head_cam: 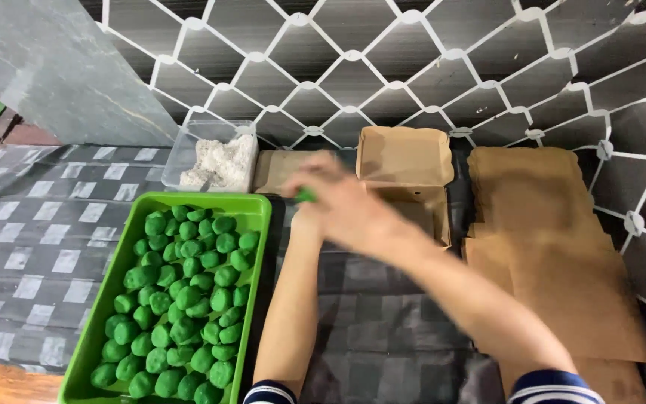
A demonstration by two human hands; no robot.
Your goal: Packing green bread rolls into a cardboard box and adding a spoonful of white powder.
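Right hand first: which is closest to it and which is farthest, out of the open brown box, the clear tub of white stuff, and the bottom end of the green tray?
From the right hand, in the head view:
1. Open brown cardboard box, just behind and right of it.
2. Clear plastic tub of white crumbly stuff, off to its left.
3. Near end of the green plastic tray of green balls, far down at lower left.

Tray (257, 206) of balls (181, 299) is sitting left on the table (31, 247); tub (214, 158) is standing behind it; open box (405, 157) is lying right of the tub; flattened boxes (562, 262) are lying rightmost.

Left hand hidden behind blurred right hand (342, 206); green tray (99, 318) cropped below.
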